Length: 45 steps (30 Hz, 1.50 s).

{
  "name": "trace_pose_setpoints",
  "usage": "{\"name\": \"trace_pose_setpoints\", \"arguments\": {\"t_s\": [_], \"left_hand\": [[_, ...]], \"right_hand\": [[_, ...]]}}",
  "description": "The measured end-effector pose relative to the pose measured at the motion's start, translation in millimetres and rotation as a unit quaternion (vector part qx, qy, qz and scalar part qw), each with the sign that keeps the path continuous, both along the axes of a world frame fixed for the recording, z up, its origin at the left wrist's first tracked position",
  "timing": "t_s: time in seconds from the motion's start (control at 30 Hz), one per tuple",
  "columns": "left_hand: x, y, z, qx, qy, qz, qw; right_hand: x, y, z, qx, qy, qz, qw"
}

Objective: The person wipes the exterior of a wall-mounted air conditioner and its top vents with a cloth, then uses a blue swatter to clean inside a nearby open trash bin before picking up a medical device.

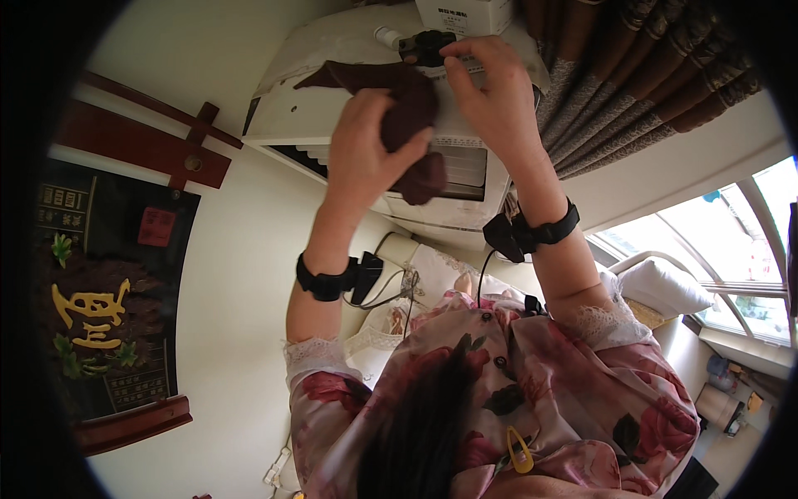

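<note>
A dark brown cloth (408, 118) is bunched in my left hand (365, 146), with loose ends spreading above and hanging below the fingers. It lies against the upper front of a white floor-standing air conditioner (280, 125), partly covering the louvred outlet (464, 171). On top of the unit sits a small dark object (427, 48), its kind unclear. The thumb and index fingertips of my right hand (495, 87) are at that object's right edge; whether they grip it is not clear. Black straps with small devices circle both wrists.
Behind the dark object are a small white cylinder (388, 37) and a white box (464, 15) bearing writing. Brown curtains (598, 75) hang close on the right. A carved wall plaque (112, 293) is at left. Cables (389, 290) run from the wrist devices. A white pillow (664, 288) lies near the window.
</note>
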<state>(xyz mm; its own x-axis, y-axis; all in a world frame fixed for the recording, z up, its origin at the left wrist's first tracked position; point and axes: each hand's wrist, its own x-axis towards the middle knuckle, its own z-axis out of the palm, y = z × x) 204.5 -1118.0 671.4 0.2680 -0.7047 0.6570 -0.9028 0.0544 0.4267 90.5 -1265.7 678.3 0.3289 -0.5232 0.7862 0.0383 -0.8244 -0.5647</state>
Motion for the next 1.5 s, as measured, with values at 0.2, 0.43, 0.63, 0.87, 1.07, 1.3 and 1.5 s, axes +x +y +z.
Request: {"name": "trace_pose_setpoints", "arguments": {"t_s": [0.2, 0.43, 0.63, 0.87, 1.07, 1.3, 1.5], "left_hand": [[-7, -3, 4, -0.004, -0.049, 0.025, 0.998], [55, 25, 15, 0.037, 0.151, 0.208, 0.966], [37, -1, 39, -0.245, 0.424, 0.097, 0.867], [26, 8, -11, 0.002, -0.086, 0.095, 0.992], [-18, 2, 2, 0.017, -0.011, 0.079, 0.997], [-55, -15, 5, -0.022, -0.063, 0.04, 0.997], [-13, 4, 2, -0.02, -0.051, 0.109, 0.993]], "right_hand": [[-1, 2, -8, -0.027, 0.035, -0.017, 0.999], [-1, 4, -8, 0.03, -0.018, 0.006, 0.999], [-8, 9, -3, 0.111, -0.023, 0.018, 0.993], [-7, 3, -8, 0.15, -0.088, 0.034, 0.984], [-9, 3, -7, 0.187, -0.096, 0.025, 0.977], [-8, 1, -3, 0.03, -0.072, 0.013, 0.997], [-8, 0, -7, -0.028, -0.018, -0.008, 0.999]]}}
